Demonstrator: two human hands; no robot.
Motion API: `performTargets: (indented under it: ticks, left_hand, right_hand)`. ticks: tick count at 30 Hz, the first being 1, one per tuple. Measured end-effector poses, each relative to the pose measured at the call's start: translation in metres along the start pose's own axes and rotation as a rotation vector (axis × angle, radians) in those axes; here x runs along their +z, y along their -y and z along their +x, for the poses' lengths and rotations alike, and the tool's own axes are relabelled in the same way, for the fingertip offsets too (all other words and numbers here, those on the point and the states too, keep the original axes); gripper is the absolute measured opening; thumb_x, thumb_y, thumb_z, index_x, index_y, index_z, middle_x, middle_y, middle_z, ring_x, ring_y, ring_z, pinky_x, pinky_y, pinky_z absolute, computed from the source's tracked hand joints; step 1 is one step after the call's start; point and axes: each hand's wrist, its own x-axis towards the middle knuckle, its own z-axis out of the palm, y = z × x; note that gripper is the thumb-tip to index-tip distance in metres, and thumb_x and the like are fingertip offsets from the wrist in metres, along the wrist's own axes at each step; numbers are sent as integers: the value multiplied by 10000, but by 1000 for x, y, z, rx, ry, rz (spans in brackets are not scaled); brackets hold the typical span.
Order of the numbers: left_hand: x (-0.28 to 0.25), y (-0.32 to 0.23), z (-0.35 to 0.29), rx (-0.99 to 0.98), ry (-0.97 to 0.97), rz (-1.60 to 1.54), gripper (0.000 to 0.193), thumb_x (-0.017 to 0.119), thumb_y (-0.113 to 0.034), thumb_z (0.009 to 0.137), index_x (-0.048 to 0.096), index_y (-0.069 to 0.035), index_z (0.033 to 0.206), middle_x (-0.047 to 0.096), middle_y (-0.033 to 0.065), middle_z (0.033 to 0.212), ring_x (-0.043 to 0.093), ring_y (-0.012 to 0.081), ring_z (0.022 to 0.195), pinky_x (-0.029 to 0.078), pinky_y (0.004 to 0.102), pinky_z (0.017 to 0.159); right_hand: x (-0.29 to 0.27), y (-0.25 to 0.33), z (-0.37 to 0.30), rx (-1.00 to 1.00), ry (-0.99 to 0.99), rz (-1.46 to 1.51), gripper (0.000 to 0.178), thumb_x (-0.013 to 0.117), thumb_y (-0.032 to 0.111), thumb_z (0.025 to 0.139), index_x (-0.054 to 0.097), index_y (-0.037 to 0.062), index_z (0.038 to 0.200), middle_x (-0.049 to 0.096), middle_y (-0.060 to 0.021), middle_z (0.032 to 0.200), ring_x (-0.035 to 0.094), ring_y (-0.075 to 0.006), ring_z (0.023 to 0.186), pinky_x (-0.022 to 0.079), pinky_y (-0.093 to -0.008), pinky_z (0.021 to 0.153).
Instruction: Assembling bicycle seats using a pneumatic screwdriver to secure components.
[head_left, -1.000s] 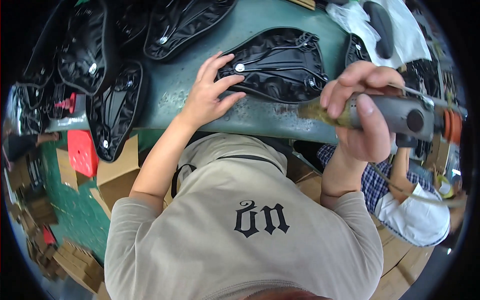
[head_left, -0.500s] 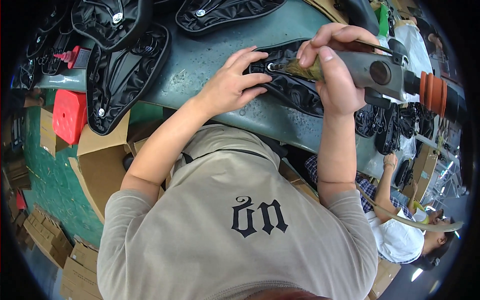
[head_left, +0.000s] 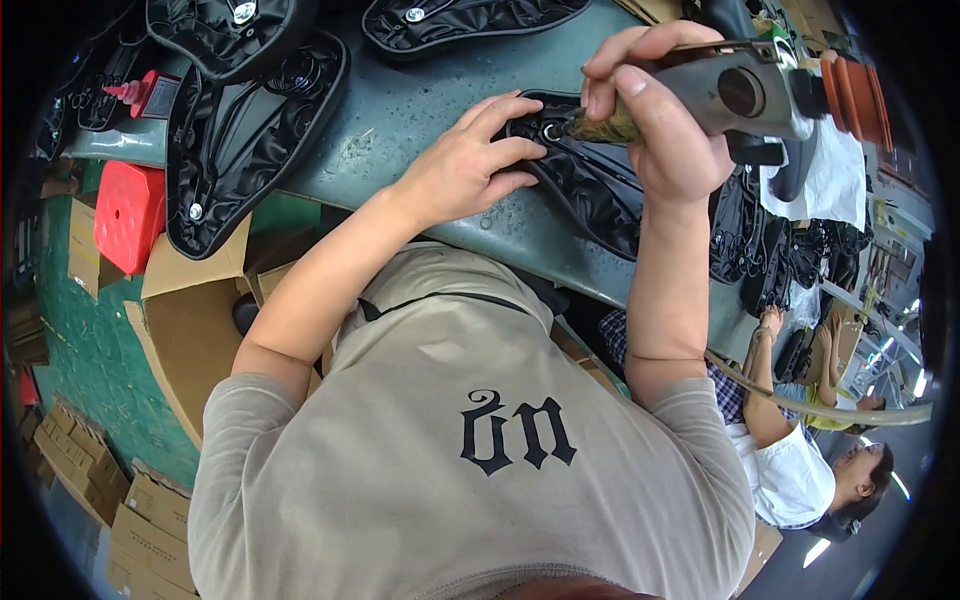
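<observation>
At the left, a red stool (head_left: 128, 215) stands beside an open cardboard box (head_left: 190, 320), and beyond them a red bottle (head_left: 157, 97) stands near an upturned black saddle (head_left: 235, 150) that juts past the near edge of the green table (head_left: 400, 110). Right of that, the left hand (head_left: 455, 165) is spread wide, fingertips on the left end of the middle saddle (head_left: 595, 205), which lies underside up on the table. The right hand (head_left: 670, 125) is wrapped around a grey power tool (head_left: 695, 95), its tip right by the saddle's round silver fitting (head_left: 551, 132); whether they touch I cannot tell. Farther right, a co-worker's hand (head_left: 772, 322) reaches to dark parts (head_left: 765, 270)
</observation>
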Motion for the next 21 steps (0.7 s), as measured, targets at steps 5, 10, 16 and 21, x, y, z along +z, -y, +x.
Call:
performTargets:
  ticks: [5,10,16,21]
  left_hand:
    - [-1,-2,1,13,8,3,391,857,-151,774,722,-83,1135,582,128,1402,540,405,1331,499,466,1088]
    - [0,-4,-1,23,-15,58,379,864,-147,757,709,-73,1095,613,127,1313,580,388,1252,519,460,1023]
    - [-35,-35,-35,-190,-59,143,334,887,-133,722,714,-55,997,630,149,1259,608,383,1190,531,457,967]
    - [-65,-62,-27,-26,-62,458,388,920,-231,711,736,-62,1008,635,157,1326,522,438,1350,445,510,1092]
  right_hand:
    - [-15,-5,1,-66,131,5,235,546,-61,905,521,-25,1136,671,-246,965,637,-256,712,555,-424,730]
    - [22,20,-2,34,-148,-85,297,570,-52,888,521,-29,1181,676,-272,1056,659,-238,690,556,-374,669]
    - [-35,100,-58,-279,76,67,485,483,136,926,561,-10,1382,584,-298,1305,663,-234,831,514,-464,815]
    - [-44,129,-117,-132,-22,-108,462,508,131,926,508,38,1379,542,-194,1196,624,-195,809,503,-440,787]
